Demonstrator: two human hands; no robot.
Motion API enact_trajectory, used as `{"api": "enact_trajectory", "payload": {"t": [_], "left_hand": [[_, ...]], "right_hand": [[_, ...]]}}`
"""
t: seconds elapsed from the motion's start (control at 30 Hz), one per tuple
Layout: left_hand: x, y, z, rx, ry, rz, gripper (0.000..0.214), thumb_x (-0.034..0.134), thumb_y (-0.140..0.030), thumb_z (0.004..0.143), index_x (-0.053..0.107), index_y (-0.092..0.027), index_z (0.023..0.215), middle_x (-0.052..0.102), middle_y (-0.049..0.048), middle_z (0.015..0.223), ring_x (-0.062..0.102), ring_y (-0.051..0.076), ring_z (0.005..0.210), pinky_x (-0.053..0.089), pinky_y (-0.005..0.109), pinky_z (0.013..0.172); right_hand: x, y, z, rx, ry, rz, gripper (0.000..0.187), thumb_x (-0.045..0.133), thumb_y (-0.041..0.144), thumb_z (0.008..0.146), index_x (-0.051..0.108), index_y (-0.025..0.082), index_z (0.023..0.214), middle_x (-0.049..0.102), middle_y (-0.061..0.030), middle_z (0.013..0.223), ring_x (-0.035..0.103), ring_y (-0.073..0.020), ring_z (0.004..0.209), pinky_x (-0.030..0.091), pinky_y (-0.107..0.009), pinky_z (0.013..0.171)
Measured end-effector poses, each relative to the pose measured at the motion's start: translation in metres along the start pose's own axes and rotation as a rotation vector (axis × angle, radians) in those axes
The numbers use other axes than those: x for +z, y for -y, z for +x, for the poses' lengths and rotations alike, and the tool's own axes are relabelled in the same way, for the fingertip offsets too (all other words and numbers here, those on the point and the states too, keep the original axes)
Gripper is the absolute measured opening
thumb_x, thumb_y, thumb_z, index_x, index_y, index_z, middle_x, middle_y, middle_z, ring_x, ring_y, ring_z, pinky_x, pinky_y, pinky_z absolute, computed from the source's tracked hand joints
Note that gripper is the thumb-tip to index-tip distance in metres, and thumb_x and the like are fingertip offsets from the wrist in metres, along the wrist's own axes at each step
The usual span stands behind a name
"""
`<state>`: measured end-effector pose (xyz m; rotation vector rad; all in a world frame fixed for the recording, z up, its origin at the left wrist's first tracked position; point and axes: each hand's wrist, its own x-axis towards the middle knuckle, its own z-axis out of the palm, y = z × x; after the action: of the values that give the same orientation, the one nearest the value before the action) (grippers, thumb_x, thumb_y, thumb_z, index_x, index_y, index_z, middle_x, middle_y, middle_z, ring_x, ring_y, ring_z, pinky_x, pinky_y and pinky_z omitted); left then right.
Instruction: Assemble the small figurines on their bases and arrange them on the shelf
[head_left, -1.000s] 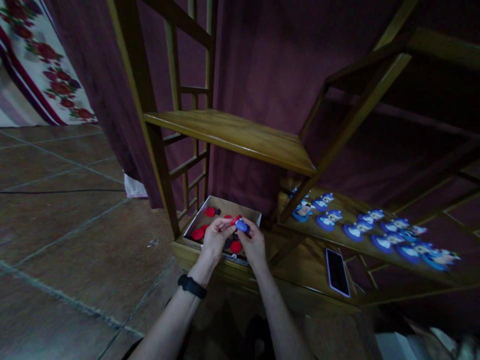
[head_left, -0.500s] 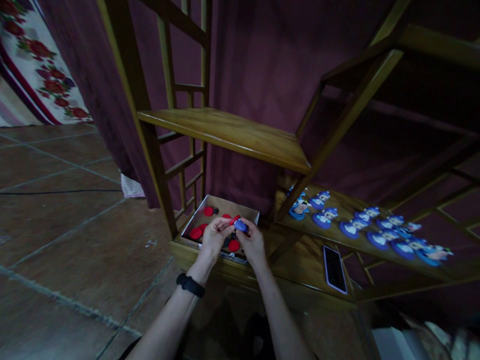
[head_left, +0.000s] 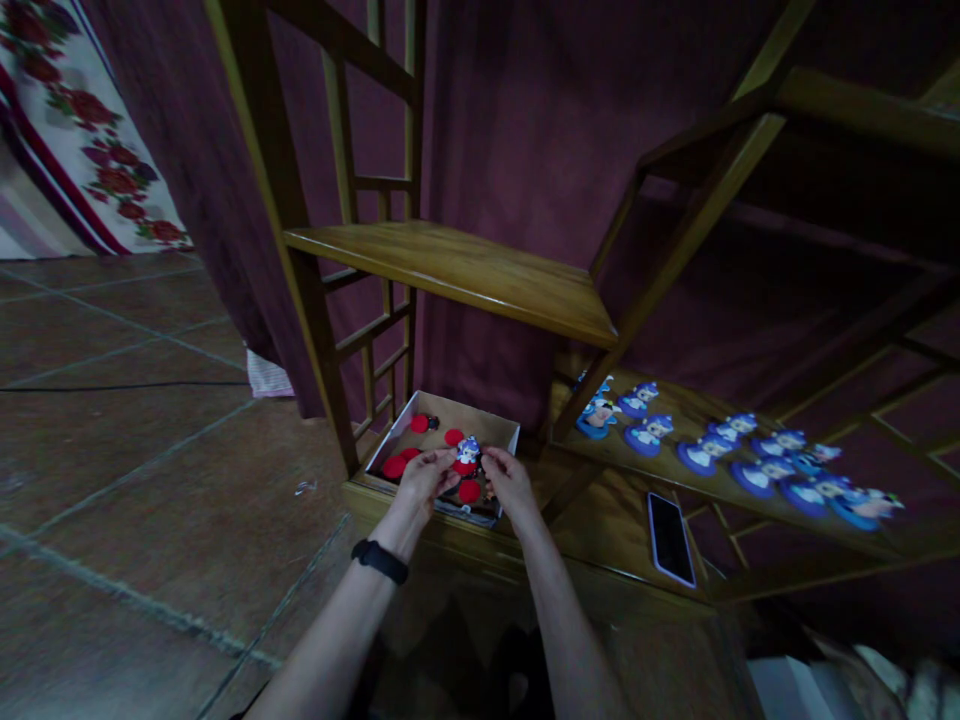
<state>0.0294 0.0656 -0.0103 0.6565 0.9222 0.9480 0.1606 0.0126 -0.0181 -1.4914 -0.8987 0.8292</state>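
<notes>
A small figurine (head_left: 468, 449) with purple-blue hair and a white body stands upright on a red round base, held over the box. My left hand (head_left: 426, 480) pinches the base from the left. At the base's right side are the bent fingertips of my right hand (head_left: 511, 478), seemingly gripping its edge. Beneath both hands is a shallow cardboard box (head_left: 491, 418), white outside and brown inside. Several red round pieces (head_left: 394, 466) lie in it, some with small dark parts beside them. My hands hide part of the box's contents.
Several purple-and-blue figurines (head_left: 649, 434) stand on the wooden shelf at right. A phone (head_left: 671, 538) lies on the lower board. Above the box juts a wooden shelf (head_left: 457, 270), with an upright post (head_left: 300, 300) at left. A dark curtain (head_left: 510, 130) hangs behind.
The red and purple-blue pieces that were tilted between my fingers now show as an upright figurine on a red base. My hands have moved slightly apart and lower.
</notes>
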Motion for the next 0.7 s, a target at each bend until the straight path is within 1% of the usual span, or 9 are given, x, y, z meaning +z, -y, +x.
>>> {"api": "enact_trajectory", "payload": {"t": [0.1,0.2,0.37,0.5,0.7], "left_hand": [[0.002,0.0008,-0.0017,-0.016,0.011,0.002,0.016,0.073,-0.016,0.063,0.063,-0.013,0.075,0.064,0.0014,0.057,0.058,0.009,0.045,0.051,0.02,0.047],[0.004,0.0014,-0.0028,-0.031,0.033,-0.016,0.014,0.071,-0.015,0.065,0.062,-0.012,0.075,0.065,0.0038,0.058,0.061,0.011,0.048,0.051,0.021,0.048],[0.0051,-0.0009,-0.004,-0.053,0.077,-0.042,0.007,0.068,-0.011,0.067,0.063,-0.01,0.071,0.066,0.0063,0.058,0.063,0.012,0.05,0.053,0.022,0.053],[0.0057,-0.0021,-0.0057,-0.054,0.095,-0.032,0.005,0.068,-0.009,0.068,0.064,-0.009,0.072,0.067,0.0084,0.061,0.064,0.013,0.052,0.054,0.022,0.054],[0.0072,0.0019,-0.0069,-0.033,0.078,-0.033,0.006,0.069,-0.011,0.068,0.064,-0.008,0.069,0.067,0.0084,0.06,0.063,0.013,0.05,0.054,0.021,0.053]], "right_hand": [[0.0045,-0.0043,0.0006,-0.013,0.024,0.025,0.03,0.06,0.039,0.068,0.067,0.022,0.092,0.065,-0.0007,0.08,0.058,-0.0134,0.065,0.048,-0.021,0.048],[0.008,-0.0061,0.0018,-0.001,0.009,0.074,0.028,0.062,0.037,0.065,0.067,0.019,0.086,0.064,-0.0004,0.076,0.059,-0.0135,0.063,0.049,-0.023,0.049],[0.0088,-0.0012,0.0027,0.095,-0.039,0.203,0.024,0.065,0.036,0.061,0.066,0.017,0.076,0.061,0.002,0.061,0.058,-0.0113,0.051,0.052,-0.025,0.053],[0.0088,0.0029,0.0003,0.12,-0.024,0.308,0.022,0.069,0.035,0.058,0.065,0.016,0.068,0.061,0.0015,0.059,0.06,-0.0118,0.053,0.055,-0.028,0.059],[0.009,0.0034,-0.0016,0.141,-0.034,0.313,0.023,0.072,0.035,0.055,0.065,0.015,0.064,0.061,0.0019,0.058,0.061,-0.0117,0.054,0.056,-0.029,0.062]]}}
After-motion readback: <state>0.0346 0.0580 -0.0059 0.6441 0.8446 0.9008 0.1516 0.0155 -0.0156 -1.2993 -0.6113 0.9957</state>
